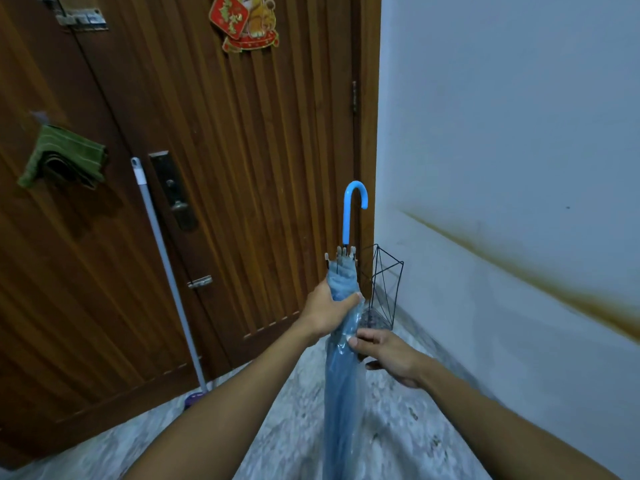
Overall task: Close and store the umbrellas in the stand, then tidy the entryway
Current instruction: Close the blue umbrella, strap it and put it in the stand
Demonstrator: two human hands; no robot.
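Observation:
A folded blue see-through umbrella [341, 382] stands upright in front of me, its light-blue hooked handle [351, 209] pointing up. My left hand [329, 310] is wrapped around the canopy just below the rib tips. Lower down, my right hand [384, 351] pinches the canopy's plastic between thumb and fingers. A black wire umbrella stand [386, 282] sits in the corner by the white wall, right behind the umbrella and partly hidden by it. No other umbrella shows inside the stand.
A brown wooden double door [214, 168] fills the left and middle. A grey mop pole [166, 265] leans against it, and a green cloth [65, 157] hangs on the left leaf. The white wall [519, 150] at the right carries a brown stain. The floor is speckled stone.

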